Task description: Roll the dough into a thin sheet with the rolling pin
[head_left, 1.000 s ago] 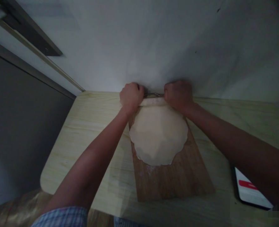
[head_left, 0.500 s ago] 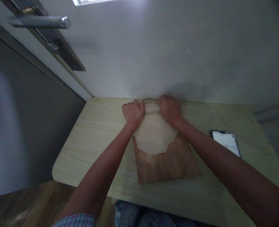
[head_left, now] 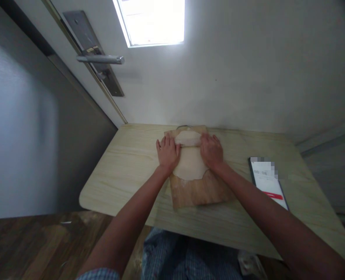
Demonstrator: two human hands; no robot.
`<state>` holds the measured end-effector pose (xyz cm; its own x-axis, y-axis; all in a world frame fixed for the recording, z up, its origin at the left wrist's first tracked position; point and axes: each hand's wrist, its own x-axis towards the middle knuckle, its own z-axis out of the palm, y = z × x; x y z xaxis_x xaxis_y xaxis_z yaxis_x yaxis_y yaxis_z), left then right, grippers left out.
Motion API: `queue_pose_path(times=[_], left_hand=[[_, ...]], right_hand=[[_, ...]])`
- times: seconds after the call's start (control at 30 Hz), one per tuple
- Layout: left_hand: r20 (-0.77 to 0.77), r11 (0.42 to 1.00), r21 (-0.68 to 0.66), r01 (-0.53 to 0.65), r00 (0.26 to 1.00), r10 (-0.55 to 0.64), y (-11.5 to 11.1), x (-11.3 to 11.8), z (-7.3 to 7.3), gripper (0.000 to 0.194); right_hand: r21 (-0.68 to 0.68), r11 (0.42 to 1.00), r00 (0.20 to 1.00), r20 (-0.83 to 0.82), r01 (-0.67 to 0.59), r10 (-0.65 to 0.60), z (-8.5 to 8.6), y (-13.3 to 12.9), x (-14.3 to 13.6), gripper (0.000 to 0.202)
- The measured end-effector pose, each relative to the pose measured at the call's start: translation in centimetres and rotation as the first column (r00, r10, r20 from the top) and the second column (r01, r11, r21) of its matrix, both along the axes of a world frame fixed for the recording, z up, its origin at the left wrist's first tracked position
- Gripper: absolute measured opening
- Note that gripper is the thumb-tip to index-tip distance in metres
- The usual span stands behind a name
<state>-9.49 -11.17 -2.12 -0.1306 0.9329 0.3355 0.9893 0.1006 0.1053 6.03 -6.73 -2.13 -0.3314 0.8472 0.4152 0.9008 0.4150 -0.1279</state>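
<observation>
A thin round sheet of pale dough (head_left: 190, 165) lies on a brown wooden board (head_left: 194, 193) with a wire handle (head_left: 184, 126) at its far end. Across the far part of the dough lies a pale rolling pin (head_left: 189, 140), its middle showing between my hands. My left hand (head_left: 168, 151) presses over the pin's left end, fingers pointing forward and curving over it. At the other end, my right hand (head_left: 212, 151) is closed over the pin, its fingers slightly blurred. Both hands hide the pin's ends. Some dough shows beyond the pin.
The board lies on a light wood-grain table (head_left: 125, 163) against a pale door (head_left: 248, 74) with a metal lever handle (head_left: 101, 59) and a bright window panel (head_left: 155, 23). A phone (head_left: 266, 179) with a lit screen lies right of the board, beside my right forearm.
My hands and the rolling pin have come back from the board's far end, uncovering dough beyond the pin. My left fingers have straightened somewhat. The view has tilted up, showing more of the door.
</observation>
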Motion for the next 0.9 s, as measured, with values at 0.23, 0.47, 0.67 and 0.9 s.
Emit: queue_pose_path(times=[0.23,0.47,0.67,0.9], left_hand=[[-0.037,0.995,0.021,0.096,0.995,-0.095,-2.0,-0.4,0.1,0.046],[-0.002,0.982,-0.004,0.187,0.982,-0.187,-2.5,-0.4,0.8,0.036],[-0.056,0.994,-0.045,0.095,0.994,-0.097,0.1,0.0,0.4,0.048],[-0.041,0.998,-0.056,0.028,0.999,-0.03,3.8,0.1,0.9,0.047]], right_hand=[[0.046,0.999,1.0,0.009,-0.027,0.026,0.1,-1.9,0.8,0.032],[0.086,0.995,0.998,-0.027,-0.046,0.048,0.5,-3.5,1.7,0.032],[0.058,0.995,0.996,-0.032,-0.076,0.078,0.5,-1.7,1.6,0.035],[-0.02,0.991,0.99,0.046,-0.13,0.131,0.1,2.2,0.6,0.042]])
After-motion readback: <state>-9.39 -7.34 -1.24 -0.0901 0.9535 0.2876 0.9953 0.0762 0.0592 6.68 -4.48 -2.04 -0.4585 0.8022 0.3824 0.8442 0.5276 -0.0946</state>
